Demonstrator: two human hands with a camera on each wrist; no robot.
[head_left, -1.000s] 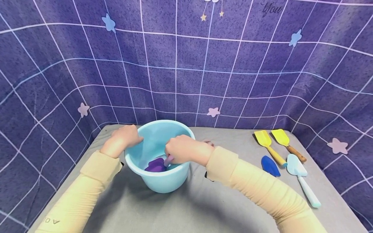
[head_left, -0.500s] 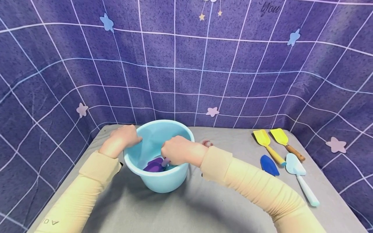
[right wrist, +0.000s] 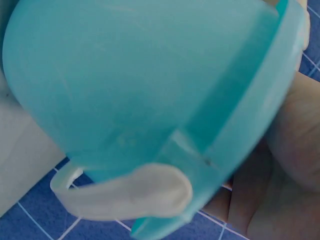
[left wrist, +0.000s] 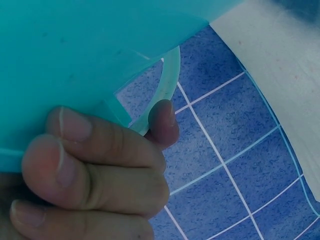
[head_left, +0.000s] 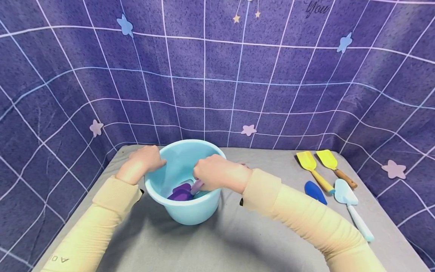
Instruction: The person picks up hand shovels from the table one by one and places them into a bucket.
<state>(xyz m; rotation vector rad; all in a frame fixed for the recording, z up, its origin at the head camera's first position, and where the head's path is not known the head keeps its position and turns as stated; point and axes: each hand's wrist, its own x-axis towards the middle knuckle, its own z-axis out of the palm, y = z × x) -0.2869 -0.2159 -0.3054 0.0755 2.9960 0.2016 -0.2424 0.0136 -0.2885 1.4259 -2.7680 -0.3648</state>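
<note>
Fingers (left wrist: 115, 185) of your left hand (head_left: 143, 161) grip the bucket (head_left: 190, 214) at its rim; inside, your right hand (head_left: 214, 173) grasps the purple scoop (head_left: 181, 194) by its lilac handle (head_left: 196, 187).

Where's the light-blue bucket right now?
In the head view, the light-blue bucket is left of centre on the grey table, left hand gripping its rim, right hand reaching inside.

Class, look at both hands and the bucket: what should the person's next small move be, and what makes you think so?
Probably the right hand should raise the purple scoop slightly: it already holds the lilac handle, the scoop sits low inside the bucket, and the left hand grips the rim, which should help steady it.
</note>
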